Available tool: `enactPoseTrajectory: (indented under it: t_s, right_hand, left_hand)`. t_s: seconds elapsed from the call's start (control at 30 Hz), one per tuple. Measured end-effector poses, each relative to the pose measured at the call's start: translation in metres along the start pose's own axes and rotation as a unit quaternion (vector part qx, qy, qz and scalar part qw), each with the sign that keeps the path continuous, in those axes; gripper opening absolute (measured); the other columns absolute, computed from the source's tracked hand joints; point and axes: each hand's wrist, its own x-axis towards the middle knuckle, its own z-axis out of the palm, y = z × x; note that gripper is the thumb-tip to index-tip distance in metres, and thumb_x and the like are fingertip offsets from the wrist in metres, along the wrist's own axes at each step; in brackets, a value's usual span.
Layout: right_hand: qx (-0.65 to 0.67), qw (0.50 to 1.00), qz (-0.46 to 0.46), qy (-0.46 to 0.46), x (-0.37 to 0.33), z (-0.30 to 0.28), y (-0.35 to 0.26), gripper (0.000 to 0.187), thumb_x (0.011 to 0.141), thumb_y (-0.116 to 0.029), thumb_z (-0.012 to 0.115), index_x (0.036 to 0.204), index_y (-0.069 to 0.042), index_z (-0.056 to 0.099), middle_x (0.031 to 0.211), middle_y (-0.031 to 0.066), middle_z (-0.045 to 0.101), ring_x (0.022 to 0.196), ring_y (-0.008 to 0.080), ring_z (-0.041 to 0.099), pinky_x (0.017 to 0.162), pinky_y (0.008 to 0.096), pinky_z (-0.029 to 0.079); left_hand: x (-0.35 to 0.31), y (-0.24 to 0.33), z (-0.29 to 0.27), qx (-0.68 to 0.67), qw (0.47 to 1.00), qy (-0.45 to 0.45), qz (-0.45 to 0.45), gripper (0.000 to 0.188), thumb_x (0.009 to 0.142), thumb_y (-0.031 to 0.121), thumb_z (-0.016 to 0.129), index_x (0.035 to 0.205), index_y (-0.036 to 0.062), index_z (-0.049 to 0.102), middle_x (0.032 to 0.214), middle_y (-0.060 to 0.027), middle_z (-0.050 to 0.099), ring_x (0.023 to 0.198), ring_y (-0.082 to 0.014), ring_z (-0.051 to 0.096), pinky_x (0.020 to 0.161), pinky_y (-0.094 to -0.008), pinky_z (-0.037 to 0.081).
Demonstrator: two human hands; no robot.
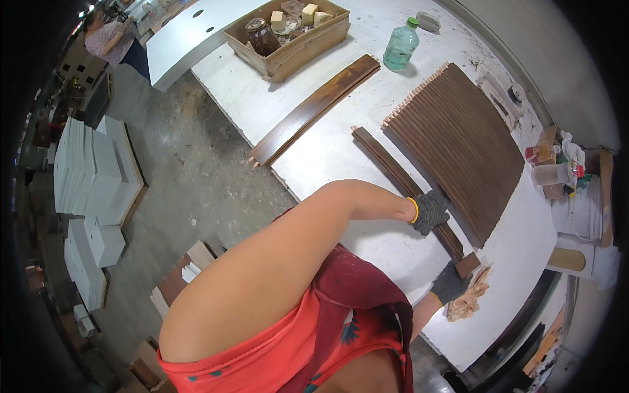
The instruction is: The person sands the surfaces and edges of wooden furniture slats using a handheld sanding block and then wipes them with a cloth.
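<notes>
My left hand [429, 212], in a dark grey glove with a yellow cuff, is closed round a narrow dark brown wooden strip [386, 162] lying on the white table [334, 157]. My right hand [451, 283], also gloved, grips a small flat reddish-brown block [467, 264] at the strip's near end. Whether the block touches the strip, I cannot tell. A crumpled tan cloth [466, 302] lies beside my right hand. To the right of the strip, many similar brown strips [458, 144] lie side by side, with pale pegs at their far ends.
Wider brown boards [314, 112] rest at the table's left edge. Behind them stand a cardboard tray [288, 62] with a jar and pale blocks, and a green-capped bottle [401, 46]. Bottles and a white bucket [580, 213] sit at right. White panels [92, 164] are stacked on the floor; a person [108, 39] stands far left.
</notes>
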Motion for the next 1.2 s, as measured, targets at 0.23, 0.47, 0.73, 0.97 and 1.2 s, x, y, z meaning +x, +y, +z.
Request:
enactPoseTrajectory:
  t_s: [0.23, 0.47, 0.73, 0.97, 1.2]
  right_hand:
    - [0.309, 0.948, -0.075, 0.007, -0.034, -0.008, -0.060, 0.035, 0.090, -0.016, 0.057, 0.120, 0.003, 0.054, 0.115, 0.0120, 0.061, 0.100, 0.0201, 0.058, 0.090, 0.0291, 0.043]
    - [0.632, 0.743, -0.047, -0.215, 0.000, -0.002, -0.137, 0.053, 0.091, -0.027, 0.049, 0.134, 0.004, 0.040, 0.131, 0.0176, 0.049, 0.125, 0.0304, 0.043, 0.107, 0.0418, 0.032]
    - [0.137, 0.905, -0.401, -0.023, -0.035, 0.084, -0.263, 0.045, 0.091, -0.023, 0.057, 0.128, 0.002, 0.051, 0.131, 0.0138, 0.050, 0.122, 0.0257, 0.048, 0.104, 0.0382, 0.036]
    - [-0.032, 0.818, -0.574, 0.005, -0.058, 0.131, -0.321, 0.050, 0.075, -0.018, 0.075, 0.121, -0.007, 0.061, 0.121, 0.0144, 0.053, 0.112, 0.0299, 0.051, 0.096, 0.0396, 0.042]
    - [-0.069, 0.795, -0.603, -0.012, -0.050, 0.142, -0.320, 0.052, 0.068, -0.018, 0.077, 0.119, -0.017, 0.064, 0.119, 0.0137, 0.054, 0.107, 0.0329, 0.051, 0.093, 0.0432, 0.040]
  left_hand:
    - [0.007, 0.031, -0.053, -0.105, 0.993, -0.031, 0.048, 0.038, 0.075, 0.027, 0.062, 0.106, 0.0052, 0.059, 0.095, -0.0190, 0.061, 0.093, -0.0364, 0.060, 0.075, -0.0474, 0.050]
    - [-0.035, 0.048, -0.206, -0.351, 0.872, 0.336, 0.060, 0.046, 0.075, 0.011, 0.073, 0.119, 0.0041, 0.059, 0.110, -0.0133, 0.064, 0.106, -0.0216, 0.060, 0.092, -0.0326, 0.048]
    - [-0.058, 0.053, -0.240, -0.579, 0.766, 0.277, 0.015, 0.041, 0.078, 0.003, 0.068, 0.118, 0.0020, 0.057, 0.100, -0.0048, 0.065, 0.093, -0.0158, 0.063, 0.079, -0.0282, 0.053]
    - [-0.076, 0.030, -0.193, -0.306, 0.862, 0.404, -0.010, 0.033, 0.083, 0.017, 0.065, 0.111, -0.0002, 0.058, 0.106, -0.0178, 0.062, 0.097, -0.0281, 0.061, 0.078, -0.0374, 0.049]
    - [-0.083, 0.058, -0.216, -0.268, 0.874, 0.405, -0.003, 0.040, 0.083, 0.023, 0.068, 0.113, 0.0001, 0.056, 0.108, -0.0160, 0.061, 0.100, -0.0267, 0.059, 0.083, -0.0386, 0.049]
